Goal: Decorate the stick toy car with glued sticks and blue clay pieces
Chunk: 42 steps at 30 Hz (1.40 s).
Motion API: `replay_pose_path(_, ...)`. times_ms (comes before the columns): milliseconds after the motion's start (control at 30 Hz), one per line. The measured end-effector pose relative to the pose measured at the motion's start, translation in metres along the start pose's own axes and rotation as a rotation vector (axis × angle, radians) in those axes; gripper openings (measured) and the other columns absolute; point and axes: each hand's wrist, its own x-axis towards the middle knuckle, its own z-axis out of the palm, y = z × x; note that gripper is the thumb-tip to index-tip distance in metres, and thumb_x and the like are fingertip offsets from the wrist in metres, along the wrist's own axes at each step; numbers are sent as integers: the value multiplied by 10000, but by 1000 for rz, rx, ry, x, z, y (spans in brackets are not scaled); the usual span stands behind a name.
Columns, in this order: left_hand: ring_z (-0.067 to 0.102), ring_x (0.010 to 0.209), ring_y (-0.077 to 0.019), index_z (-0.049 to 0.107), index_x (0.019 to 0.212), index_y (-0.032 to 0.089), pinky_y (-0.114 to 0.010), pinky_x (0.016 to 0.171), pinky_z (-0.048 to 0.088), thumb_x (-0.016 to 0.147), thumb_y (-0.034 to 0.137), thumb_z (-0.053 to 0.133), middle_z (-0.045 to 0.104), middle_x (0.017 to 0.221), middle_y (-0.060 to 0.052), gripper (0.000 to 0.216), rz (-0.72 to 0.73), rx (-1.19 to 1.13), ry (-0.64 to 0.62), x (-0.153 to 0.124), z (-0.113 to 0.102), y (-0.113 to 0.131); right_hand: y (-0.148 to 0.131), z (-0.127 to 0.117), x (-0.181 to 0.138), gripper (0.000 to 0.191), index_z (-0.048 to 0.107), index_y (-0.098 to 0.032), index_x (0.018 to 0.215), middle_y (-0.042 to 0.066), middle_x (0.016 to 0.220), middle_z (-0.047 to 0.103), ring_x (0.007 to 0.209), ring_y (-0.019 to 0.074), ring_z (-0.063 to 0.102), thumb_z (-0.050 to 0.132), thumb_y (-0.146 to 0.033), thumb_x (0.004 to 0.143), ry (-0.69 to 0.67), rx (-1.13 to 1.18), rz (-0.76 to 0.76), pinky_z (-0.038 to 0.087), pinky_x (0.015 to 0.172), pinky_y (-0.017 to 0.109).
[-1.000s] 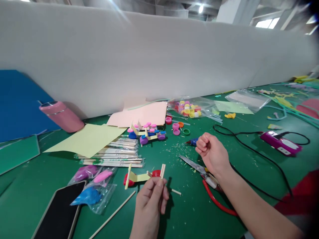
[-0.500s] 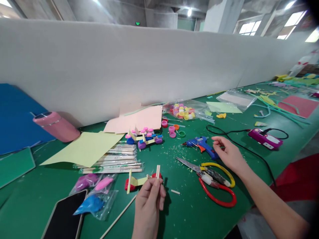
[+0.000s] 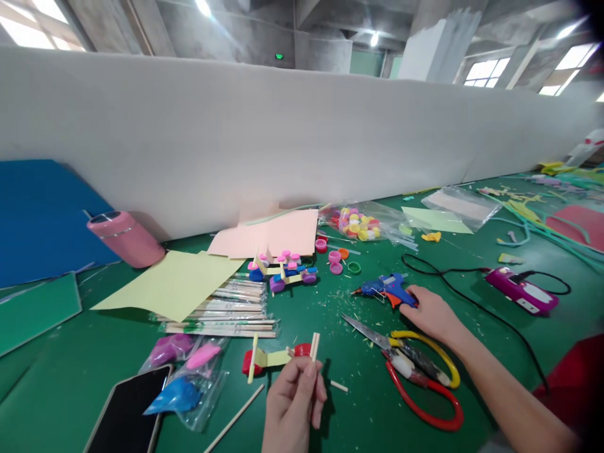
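Between thumb and fingers, my left hand (image 3: 296, 399) pinches a pair of short wooden sticks (image 3: 315, 346) upright. Just behind it on the green table lies a small piece with red bottle caps (image 3: 302, 350) and a pale yellow strip. My right hand (image 3: 431, 313) has its fingers closed around the handle of a blue hot glue gun (image 3: 383, 287), which lies on the table with its nozzle to the left. Large scissors (image 3: 401, 365) with one yellow and one red handle rest in front of it, partly spread.
Small cap-wheeled models (image 3: 287, 274) and wrapped chopsticks (image 3: 226, 308) lie mid-table. At left are a phone (image 3: 129, 412), clay bags (image 3: 182, 390) and a pink bottle (image 3: 126, 239). A black cable (image 3: 491, 327) crosses the right side near a purple power strip (image 3: 521, 290).
My right hand has moved onto the glue gun's handle and closed around it. My left hand keeps hold of the sticks. The whole view has shifted slightly.
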Motion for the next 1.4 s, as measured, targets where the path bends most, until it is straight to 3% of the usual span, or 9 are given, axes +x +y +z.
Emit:
replay_pose_path(100, 320, 347, -10, 586, 660, 138, -144, 367, 162, 666, 413, 660, 513, 455, 43, 285, -5, 3, 4, 0, 0, 1, -9, -11, -8, 106, 506, -182, 726, 21, 643, 557, 600, 177, 526, 542, -255, 658, -70, 136, 0, 380, 549, 281)
replay_pose_path(233, 322, 355, -14, 575, 682, 142, -159, 380, 160, 722, 359, 620, 522, 469, 42, 226, -5, -21, -6, -4, 1, 5, -33, -24, -32, 191, 499, -169, 807, 28, 647, 568, 611, 162, 567, 448, -353, 794, -259, 355, -39, 445, 553, 263)
replay_pose_path(400, 303, 363, -16, 545, 678, 147, -181, 405, 168, 795, 298, 548, 514, 479, 47, 191, -23, -74, -14, -7, 3, 12, -57, -18, -64, 270, 490, -194, 776, -2, 615, 521, 508, 128, 500, 559, -455, 758, -378, 712, 64, 417, 463, 246)
replay_pose_path(533, 303, 357, -19, 526, 666, 157, -188, 412, 186, 806, 298, 536, 520, 476, 47, 199, -45, -131, -46, -4, 0, 13, -58, -4, -82, 258, 518, -197, 811, 11, 592, 549, 526, 148, 511, 537, -452, 780, -440, 633, -10, 431, 484, 264)
replay_pose_path(667, 307, 360, -21, 527, 675, 164, -187, 427, 215, 814, 283, 526, 525, 479, 49, 182, -50, -160, -36, -5, 0, 14, -55, 5, -97, 250, 568, -209, 856, -2, 577, 549, 523, 153, 514, 526, -444, 782, -360, 556, -40, 439, 498, 261)
replay_pose_path(767, 302, 364, -19, 524, 661, 161, -186, 440, 228, 812, 258, 526, 522, 476, 51, 180, -34, -159, -9, -8, 2, 17, -56, 7, -104, 255, 601, -211, 844, 4, 579, 560, 518, 156, 528, 518, -445, 784, -383, 479, -60, 453, 496, 256)
replay_pose_path(1167, 313, 380, -24, 528, 657, 155, -202, 439, 202, 813, 296, 516, 519, 510, 43, 211, 27, -50, 15, -11, 1, 18, -57, 8, -110, 243, 607, -221, 945, -8, 564, 503, 476, 136, 522, 544, -390, 782, -308, 432, -99, 470, 436, 206)
replay_pose_path(1400, 319, 390, -32, 521, 660, 159, -209, 431, 195, 810, 298, 520, 517, 522, 41, 204, 37, -22, 17, -14, 0, 17, -56, 12, -111, 270, 615, -194, 939, 18, 636, 595, 490, 135, 537, 532, -403, 788, -267, 430, -120, 483, 456, 203)
